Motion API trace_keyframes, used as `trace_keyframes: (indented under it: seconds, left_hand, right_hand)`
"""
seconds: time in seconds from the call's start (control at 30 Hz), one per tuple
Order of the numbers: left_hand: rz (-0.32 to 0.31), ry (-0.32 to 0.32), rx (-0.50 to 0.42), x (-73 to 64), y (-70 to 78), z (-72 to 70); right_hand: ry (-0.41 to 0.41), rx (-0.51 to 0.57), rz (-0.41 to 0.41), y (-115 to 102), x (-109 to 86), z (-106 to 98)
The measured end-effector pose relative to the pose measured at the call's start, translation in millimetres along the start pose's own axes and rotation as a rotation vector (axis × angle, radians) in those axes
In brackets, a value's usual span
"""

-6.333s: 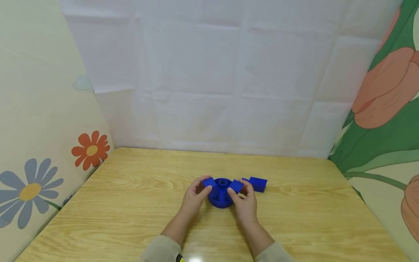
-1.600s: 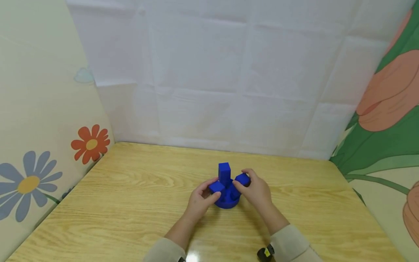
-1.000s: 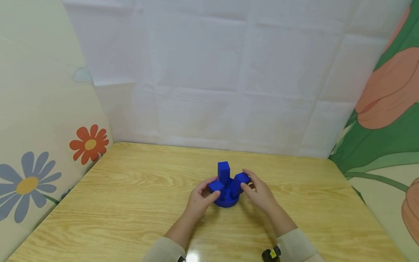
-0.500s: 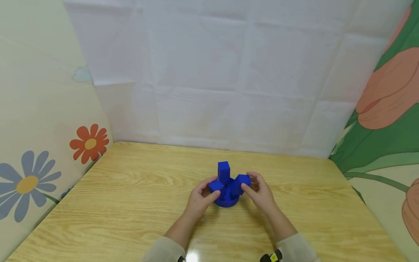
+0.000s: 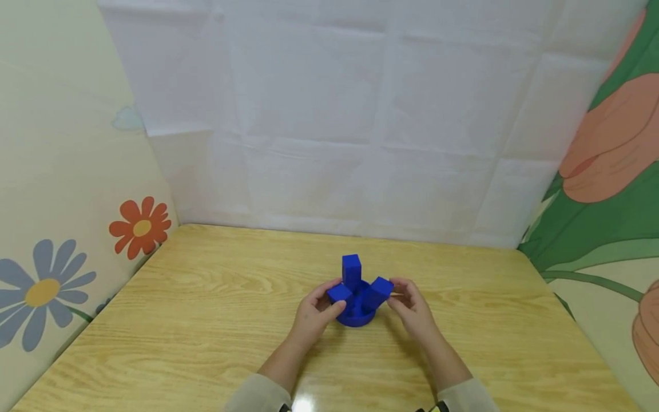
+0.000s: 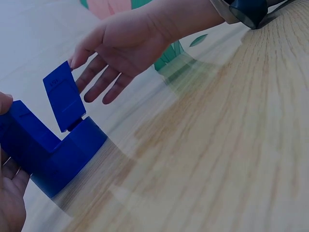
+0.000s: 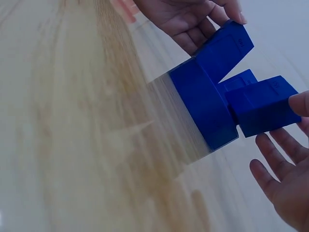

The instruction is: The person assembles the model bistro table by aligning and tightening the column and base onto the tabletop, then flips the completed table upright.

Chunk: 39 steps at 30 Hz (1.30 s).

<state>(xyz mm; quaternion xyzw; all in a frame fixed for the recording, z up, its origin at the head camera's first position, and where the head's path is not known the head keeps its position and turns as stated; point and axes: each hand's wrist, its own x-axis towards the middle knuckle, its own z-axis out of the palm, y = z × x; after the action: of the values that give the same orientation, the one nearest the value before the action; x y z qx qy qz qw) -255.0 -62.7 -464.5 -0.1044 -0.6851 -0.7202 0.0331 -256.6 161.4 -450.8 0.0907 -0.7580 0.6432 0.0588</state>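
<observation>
In the head view, a round blue base (image 5: 356,321) stands on the table with several blue rectangular blocks set in it. The back block (image 5: 352,272) stands upright. The left block (image 5: 340,293) and right block (image 5: 378,293) lean outward. My left hand (image 5: 311,316) pinches the left block between thumb and fingers. My right hand (image 5: 418,315) is beside the right block's outer end, fingers loosely extended; in the right wrist view its thumb (image 7: 300,103) lies at that block's (image 7: 263,106) end. A narrow gap shows between the right block's bottom and the base rim (image 6: 79,154) in the left wrist view.
The wood-grain table (image 5: 206,320) spreads around the base. A white cloth (image 5: 309,114) hangs behind it, with flower-printed panels at left (image 5: 62,171) and right (image 5: 607,149). Light reflects near the front edge.
Earlier, loose blue pieces lay right of the base; now the back block stands in it. My right hand has loosened from the right block and drawn slightly outward. My left hand keeps its pinch.
</observation>
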Motion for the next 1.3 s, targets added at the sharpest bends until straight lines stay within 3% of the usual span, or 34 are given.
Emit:
trace_keyframes:
  seconds: [0.63,0.9,1.07,1.3]
  left_hand:
    - [-0.004,0.002,0.009,-1.4,-1.1,-0.7]
    - [-0.001,0.005,0.024,-1.5,-0.4,0.3]
    - [-0.01,0.003,0.027,-1.3,0.5,0.2]
    - [-0.006,-0.002,0.023,-1.2,1.0,0.1]
  right_hand:
    - [0.081,-0.059,0.012,-3.5,-4.1,11.7]
    - [0.047,-0.132,-0.029,-7.4,2.1,15.2]
    - [-0.02,-0.089,-0.057,-10.0,4.2,15.1]
    - [-0.041,-0.125,0.025,-13.1,3.5,14.6]
